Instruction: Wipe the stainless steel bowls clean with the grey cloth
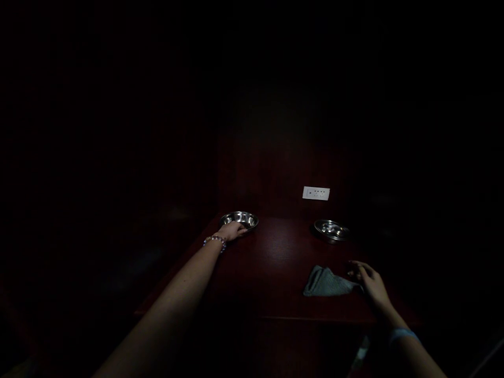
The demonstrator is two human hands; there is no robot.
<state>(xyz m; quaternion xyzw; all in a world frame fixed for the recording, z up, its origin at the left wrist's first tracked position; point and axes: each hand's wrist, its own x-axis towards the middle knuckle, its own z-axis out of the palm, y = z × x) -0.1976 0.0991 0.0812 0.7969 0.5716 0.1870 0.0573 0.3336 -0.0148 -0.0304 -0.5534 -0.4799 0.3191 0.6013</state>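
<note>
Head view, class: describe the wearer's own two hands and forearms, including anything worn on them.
The left hand has a bracelet of small pinkish and bluish beads at its wrist. A plain light-blue band circles the forearm behind the right hand. Neither has a glove or visible sleeve; the nails are too dim to judge.

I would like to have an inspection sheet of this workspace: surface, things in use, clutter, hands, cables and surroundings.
Surface: dark red table, dimly lit; faint sheen in the middle.
Things in use: left metal bowl and right metal bowl near the far edge; grey-green cloth, bunched, nearer the front edge.
Clutter: nothing seen on the tabletop.
Left hand: at the left bowl's near rim; grip unclear.
Right hand: fingers curled, at the cloth's right end; contact unclear.
Cables: nothing seen.
Surroundings: white socket plate on the wall behind; pale object below the front edge, unidentifiable; elsewhere too dark to judge.
</note>
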